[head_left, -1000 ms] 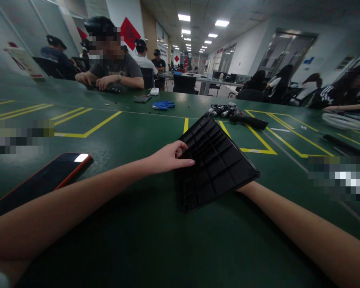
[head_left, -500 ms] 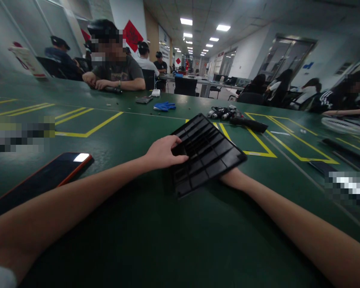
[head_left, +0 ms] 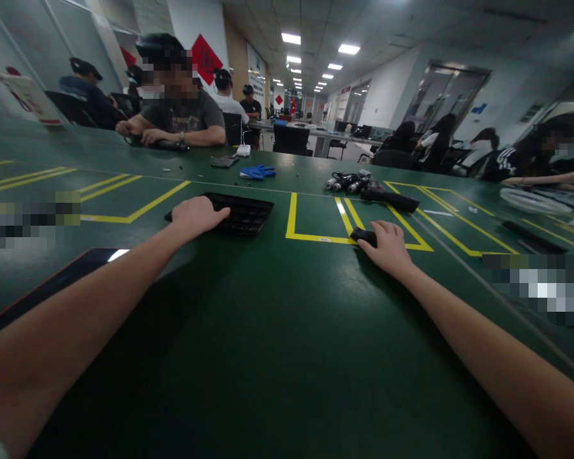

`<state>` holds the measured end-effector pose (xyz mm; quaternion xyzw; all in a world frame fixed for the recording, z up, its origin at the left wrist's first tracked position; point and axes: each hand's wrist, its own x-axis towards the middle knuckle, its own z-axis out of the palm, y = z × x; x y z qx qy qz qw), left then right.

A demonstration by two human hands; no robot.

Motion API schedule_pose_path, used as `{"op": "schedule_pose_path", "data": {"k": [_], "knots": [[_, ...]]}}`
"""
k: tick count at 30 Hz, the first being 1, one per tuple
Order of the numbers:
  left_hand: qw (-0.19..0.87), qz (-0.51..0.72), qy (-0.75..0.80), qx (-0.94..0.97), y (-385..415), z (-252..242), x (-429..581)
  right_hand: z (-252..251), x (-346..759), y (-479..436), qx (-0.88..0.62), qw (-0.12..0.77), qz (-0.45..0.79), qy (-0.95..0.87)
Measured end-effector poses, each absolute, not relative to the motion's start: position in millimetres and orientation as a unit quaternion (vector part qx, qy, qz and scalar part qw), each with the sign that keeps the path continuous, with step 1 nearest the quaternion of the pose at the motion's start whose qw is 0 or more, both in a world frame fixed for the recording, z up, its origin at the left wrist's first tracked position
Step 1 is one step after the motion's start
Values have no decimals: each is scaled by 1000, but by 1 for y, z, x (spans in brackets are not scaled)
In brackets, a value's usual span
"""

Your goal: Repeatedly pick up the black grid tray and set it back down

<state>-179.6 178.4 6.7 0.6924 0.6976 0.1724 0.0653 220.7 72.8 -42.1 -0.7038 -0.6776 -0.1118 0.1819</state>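
Observation:
My left hand (head_left: 194,217) is closed on the near left part of a black ribbed plastic tray (head_left: 246,213), which it holds low over the green table (head_left: 277,331). The tray's underside or inside, split by thin ribs, faces me; whether it touches the table I cannot tell. Well to the right, my right hand (head_left: 390,248) grips a small black object (head_left: 364,236) with a rounded end, at the front edge of a yellow taped rectangle (head_left: 323,240). Its fingers hide the rest of that object, so its kind does not show.
Beyond the right hand lie metal-ended cabled parts (head_left: 347,182) and a black tube-like piece (head_left: 392,199). A blue glove (head_left: 258,172) rests farther back. A phone (head_left: 52,284) is beside my left forearm. A co-worker (head_left: 182,115) sits across the table.
The black tray has moved left and away from me in my left hand. My right hand has let go of it, moved right, and now holds the small black object.

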Motion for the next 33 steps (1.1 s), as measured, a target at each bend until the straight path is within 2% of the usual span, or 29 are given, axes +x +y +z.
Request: {"op": "schedule_pose_path", "data": {"k": [2,5,11,14,19,23,26,29,33], "knots": [[-12,185,689,700,166,12,-165,-39,203,65,-688,193,-132,-687],[-53,238,552,797,137,12,-129,-36,167,49,-640,189,-110,-737],[64,165,318,931,87,-22,-69,-33,118,15,-510,141,-39,-848],[97,134,276,947,84,-31,-65,-32,113,8,-471,124,8,-873],[75,161,283,942,78,-26,-71,-28,115,11,-454,132,-3,-881],[28,189,247,950,61,-22,-71,-26,140,27,-475,173,-124,-854],[11,218,289,932,57,-21,-72,-29,176,46,-569,192,-200,-774],[-7,223,382,897,65,-21,-73,-37,207,60,-647,142,-175,-729],[11,139,463,875,80,-22,-75,-44,221,68,-660,106,-127,-732]]}}
